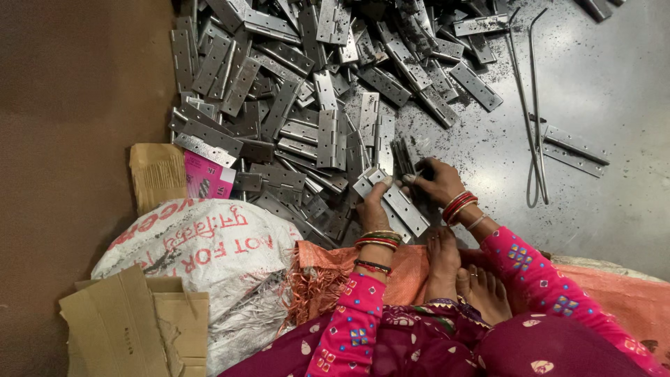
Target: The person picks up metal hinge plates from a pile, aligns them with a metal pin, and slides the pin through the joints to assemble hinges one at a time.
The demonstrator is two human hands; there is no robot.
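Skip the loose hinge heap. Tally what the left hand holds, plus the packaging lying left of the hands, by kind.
Hinge in left hand: 1
White sack: 1
Pink box: 1
Brown cardboard pieces: 3
Total: 6

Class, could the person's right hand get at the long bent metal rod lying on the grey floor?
Probably yes: the right hand lies near the long bent metal rod, with only bare grey floor between.
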